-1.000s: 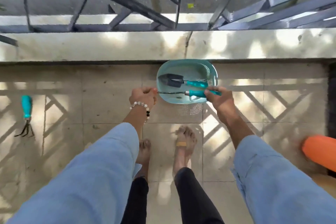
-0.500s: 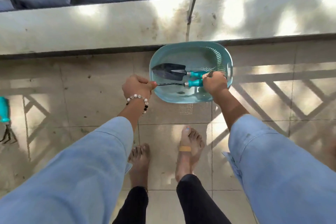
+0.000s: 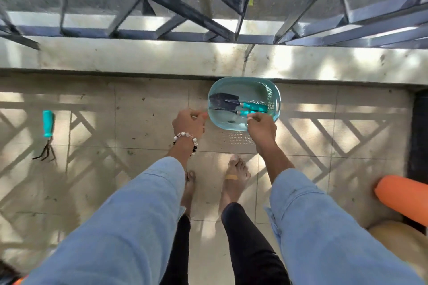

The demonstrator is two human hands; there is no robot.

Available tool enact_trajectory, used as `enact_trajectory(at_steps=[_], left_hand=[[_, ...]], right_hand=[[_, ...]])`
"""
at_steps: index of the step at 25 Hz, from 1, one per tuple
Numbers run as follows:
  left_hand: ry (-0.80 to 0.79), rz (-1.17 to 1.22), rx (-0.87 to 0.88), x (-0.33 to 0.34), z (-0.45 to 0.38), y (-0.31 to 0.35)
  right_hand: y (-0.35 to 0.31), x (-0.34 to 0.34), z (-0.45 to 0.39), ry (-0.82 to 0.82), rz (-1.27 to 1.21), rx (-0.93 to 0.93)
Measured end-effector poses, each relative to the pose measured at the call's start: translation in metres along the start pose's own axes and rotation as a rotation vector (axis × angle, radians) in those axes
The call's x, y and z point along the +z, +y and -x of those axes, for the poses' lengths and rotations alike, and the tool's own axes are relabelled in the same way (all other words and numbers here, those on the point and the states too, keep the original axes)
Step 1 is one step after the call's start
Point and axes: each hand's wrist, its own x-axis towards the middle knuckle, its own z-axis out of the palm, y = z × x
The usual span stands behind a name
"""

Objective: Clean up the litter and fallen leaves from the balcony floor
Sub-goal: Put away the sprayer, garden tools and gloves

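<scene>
Basket holds two tools; right hand apparently pinching one handle, left hand clenched; release gently.

basket: teal, on the balcony floor against the ledge
trowel: inside basket
right hand: at basket's near rim
left hand: curled, just left of basket
hand rake: far left of basket

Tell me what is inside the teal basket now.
Inside the basket lie a trowel and a second teal-handled tool. The right hand covers that tool's handle end. The near inner wall cannot be seen.
</scene>
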Motion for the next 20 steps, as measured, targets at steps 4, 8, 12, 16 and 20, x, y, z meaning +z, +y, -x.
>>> enact_trajectory(at_steps=[4, 8, 12, 16, 20], left_hand=[[0.003, -0.097, 0.087, -0.090, 0.089, 0.009], [0.127, -0.109, 0.107, -0.203, 0.172, 0.015], [0.280, -0.035, 0.091, -0.314, 0.239, -0.003], [0.361, 0.019, -0.001, -0.395, 0.272, -0.048], [0.404, 0.053, -0.076, -0.467, 0.287, -0.109]], right_hand=[[-0.061, -0.027, 0.118, -0.080, 0.112, -0.250], [-0.128, -0.044, 0.239, -0.118, 0.220, -0.487], [-0.186, -0.036, 0.356, -0.208, 0.342, -0.647], [-0.222, -0.003, 0.443, -0.283, 0.492, -0.763], [-0.245, 0.051, 0.517, -0.385, 0.628, -0.890]])
